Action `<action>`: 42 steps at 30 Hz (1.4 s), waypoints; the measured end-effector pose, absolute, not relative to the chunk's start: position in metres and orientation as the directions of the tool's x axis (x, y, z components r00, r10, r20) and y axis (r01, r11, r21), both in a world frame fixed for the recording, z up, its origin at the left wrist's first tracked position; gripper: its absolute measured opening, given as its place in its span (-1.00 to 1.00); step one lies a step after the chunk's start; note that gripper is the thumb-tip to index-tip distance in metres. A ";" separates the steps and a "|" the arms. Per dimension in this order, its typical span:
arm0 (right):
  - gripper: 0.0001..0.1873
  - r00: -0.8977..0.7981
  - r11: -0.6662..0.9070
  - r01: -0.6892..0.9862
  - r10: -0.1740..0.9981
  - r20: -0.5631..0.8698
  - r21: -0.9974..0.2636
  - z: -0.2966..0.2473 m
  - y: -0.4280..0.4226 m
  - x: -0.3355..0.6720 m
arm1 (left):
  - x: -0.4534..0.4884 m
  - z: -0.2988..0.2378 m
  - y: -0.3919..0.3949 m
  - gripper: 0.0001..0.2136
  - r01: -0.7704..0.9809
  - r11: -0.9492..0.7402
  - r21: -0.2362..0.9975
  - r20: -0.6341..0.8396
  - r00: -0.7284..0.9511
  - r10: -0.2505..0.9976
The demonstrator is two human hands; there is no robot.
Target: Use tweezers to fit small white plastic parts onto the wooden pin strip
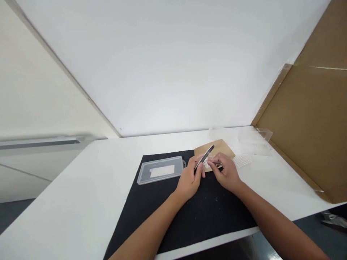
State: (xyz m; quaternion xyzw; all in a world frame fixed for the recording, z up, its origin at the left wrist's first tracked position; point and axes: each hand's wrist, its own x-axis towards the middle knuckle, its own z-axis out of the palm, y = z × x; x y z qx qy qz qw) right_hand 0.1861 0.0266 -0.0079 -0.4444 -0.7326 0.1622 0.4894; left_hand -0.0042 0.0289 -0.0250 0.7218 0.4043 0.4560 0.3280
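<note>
My left hand (189, 179) is closed around a slim dark bar with a pale edge (205, 156), which tilts up to the right. I cannot make out its exact kind. Facing it, my right hand (225, 172) pinches a thin, dark, stick-like piece (217, 162), partly covered by the fingers. Between the fingertips lie small white bits (206, 164), too small to name. Under both hands is a sheet of brown paper (222, 145), lying over the back edge of a black mat (165, 202).
A clear lidded plastic case (143, 173) with a white label lies on the mat at left. Right of my hands are a white gridded sheet (243, 160) and a clear plastic box (255, 136). A cardboard panel (309, 126) borders the white table (73, 195) on the right.
</note>
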 end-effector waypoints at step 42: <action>-0.62 -0.125 0.259 0.254 0.964 0.234 -0.932 -0.004 0.026 0.196 | -0.010 -0.020 0.037 -0.85 0.253 -0.698 0.670 0.615 0.338 0.712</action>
